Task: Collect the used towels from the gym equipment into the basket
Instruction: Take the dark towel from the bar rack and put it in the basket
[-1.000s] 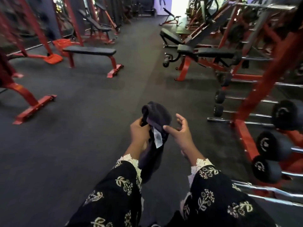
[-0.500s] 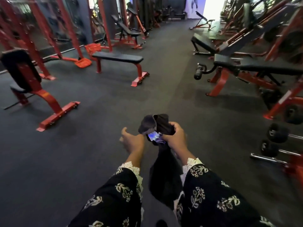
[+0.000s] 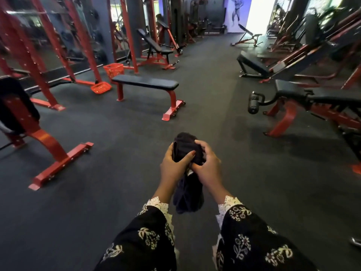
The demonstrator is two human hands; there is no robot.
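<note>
Dark towel [image 3: 186,145]: was bunched between both hands, well above the floor [image 3: 117,192]; hung loose below the wrists at its lower end.
Feel (judged): looked soft, light and limp; would likely fold and sag rather than keep a shape; seemed unlikely to slip or break.
Where to take hold: best gripped at the wadded upper part, with the trailing end gathered in so as not to drag or snag.
Left hand [image 3: 173,167]: was curled round the left side of the wad, with the thumb across its front.
Right hand [image 3: 209,169]: was closed on the right side, with fingers over the top. Touched the left thumb, or nearly — could not tell.
Red basket [image 3: 113,70]: stood far off on the floor, just behind the flat bench [image 3: 146,83], well apart from the towel.
Step in hand (judged): seemed to be the carrying of the towel toward the basket — not yet dropped in.
</note>
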